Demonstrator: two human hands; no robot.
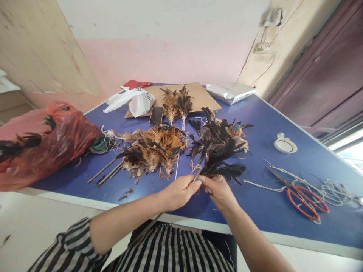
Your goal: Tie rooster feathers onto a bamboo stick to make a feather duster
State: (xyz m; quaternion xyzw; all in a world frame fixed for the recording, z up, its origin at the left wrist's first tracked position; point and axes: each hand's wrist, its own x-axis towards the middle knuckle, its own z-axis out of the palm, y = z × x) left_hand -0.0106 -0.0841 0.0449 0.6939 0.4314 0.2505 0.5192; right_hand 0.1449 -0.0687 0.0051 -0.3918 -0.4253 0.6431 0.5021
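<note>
Close to the table's front edge, my left hand [178,192] is closed around a thin stick [151,223], whose lower end slants down toward my lap. Black feathers [219,158] fan out from the stick's upper end. My right hand [219,192] touches my left at the fingertips and pinches the base of these feathers; its fingers are partly hidden. Behind it lies a pile of dark feathers [210,139]. To the left, a heap of brown feathers [155,151] spreads beside several loose sticks [109,173].
Red-handled scissors [306,202] and tangled white string [334,189] lie at right, near a tape roll [285,145]. Two feather bundles [177,104] rest on cardboard [202,96] behind a phone [156,116]. A red plastic bag [65,139] bulges over the left edge.
</note>
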